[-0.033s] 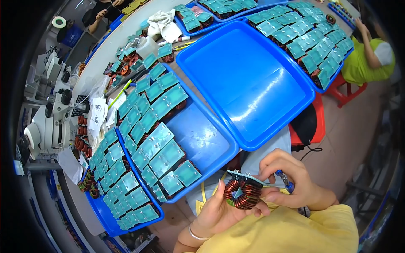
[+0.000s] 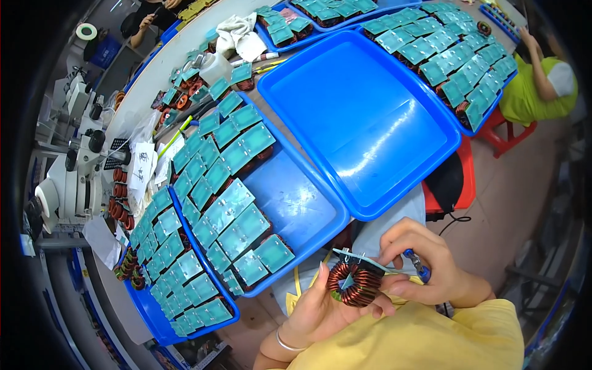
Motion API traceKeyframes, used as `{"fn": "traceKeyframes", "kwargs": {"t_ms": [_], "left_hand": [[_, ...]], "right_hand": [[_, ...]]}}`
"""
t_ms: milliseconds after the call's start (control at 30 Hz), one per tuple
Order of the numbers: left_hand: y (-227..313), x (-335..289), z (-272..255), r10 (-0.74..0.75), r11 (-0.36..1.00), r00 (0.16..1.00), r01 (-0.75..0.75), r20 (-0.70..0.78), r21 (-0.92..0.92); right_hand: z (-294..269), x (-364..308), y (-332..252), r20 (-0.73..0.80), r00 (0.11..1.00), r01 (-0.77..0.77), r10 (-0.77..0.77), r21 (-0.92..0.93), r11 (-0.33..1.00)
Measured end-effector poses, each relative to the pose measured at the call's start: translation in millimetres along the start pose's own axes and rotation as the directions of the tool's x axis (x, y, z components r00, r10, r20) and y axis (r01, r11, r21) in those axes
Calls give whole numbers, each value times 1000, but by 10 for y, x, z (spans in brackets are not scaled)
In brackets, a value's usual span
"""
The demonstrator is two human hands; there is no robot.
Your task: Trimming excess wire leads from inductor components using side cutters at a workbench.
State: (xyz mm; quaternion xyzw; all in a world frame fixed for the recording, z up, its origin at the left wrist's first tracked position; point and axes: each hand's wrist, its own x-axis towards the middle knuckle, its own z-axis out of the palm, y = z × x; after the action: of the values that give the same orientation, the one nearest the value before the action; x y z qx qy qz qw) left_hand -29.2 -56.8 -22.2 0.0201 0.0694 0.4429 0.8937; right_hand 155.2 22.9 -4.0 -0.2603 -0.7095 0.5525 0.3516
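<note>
Low in front of my yellow shirt, my left hand [image 2: 320, 311] grips a toroidal coil [image 2: 356, 285] wound with copper wire. A small green circuit board [image 2: 361, 256] lies across the coil's top, tilted, with short metal pins standing up from it. My right hand [image 2: 425, 262] is closed at the right side of the coil, its fingertips by the board's edge. A blue-handled tool [image 2: 417, 266] is tucked in that hand; its working end is hidden, so its kind cannot be made out.
A blue tray [image 2: 345, 209] holding several board-topped coils stands left of my hands, another blue tray [image 2: 231, 317] beyond it. A bare blue tray [image 2: 370, 123] lies ahead. A filled tray [image 2: 472, 129] is at far right, near a person in green [image 2: 536, 92]. Microscopes [image 2: 80, 172] stand left.
The coil and its board have shifted very slightly in my left hand. Otherwise both hands keep their places.
</note>
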Motion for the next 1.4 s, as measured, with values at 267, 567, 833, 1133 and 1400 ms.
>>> {"fn": "traceKeyframes", "kwargs": {"t_ms": [267,567,833,1133,1400], "left_hand": [[37,15,34,-34,995,999,32,-20,-95],[187,-66,50,91,858,967,45,-237,512],[666,-342,247,618,-508,778,283,115,814],[610,-486,74,749,-606,654,611,107,510],[637,-499,-20,762,-621,619,614,190,486]], "right_hand": [[-68,86,-86,89,995,-53,51,15,999],[-254,520,-123,545,834,59,-86,67,996],[-808,1444,81,273,952,279,-139,-583,763],[-1743,2801,1173,37,997,51,-60,-968,244],[-1212,2451,752,134,951,260,-277,-831,491]]}}
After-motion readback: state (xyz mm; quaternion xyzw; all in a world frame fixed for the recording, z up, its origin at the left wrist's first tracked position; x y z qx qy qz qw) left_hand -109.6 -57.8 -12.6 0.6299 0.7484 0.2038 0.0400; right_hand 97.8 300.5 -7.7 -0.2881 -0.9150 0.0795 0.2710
